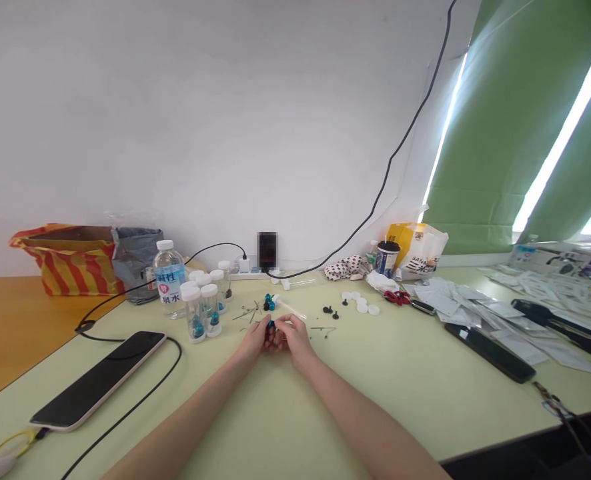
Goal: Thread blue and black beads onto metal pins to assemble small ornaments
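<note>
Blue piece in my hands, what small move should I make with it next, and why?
Perhaps steady the blue piece with your left hand and gently turn it with your right hand to check it: both hands meet around it, their fingers largely hide it, and similar blue parts already sit inside capped tubes.

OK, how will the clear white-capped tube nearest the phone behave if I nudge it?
The tube looks apt to tip, since it stands tall on a narrow base. Once over, its rounded wall would probably let it roll on the flat table. It is likely light: much of the inside looks hollow, with a small blue piece near the bottom.
</note>
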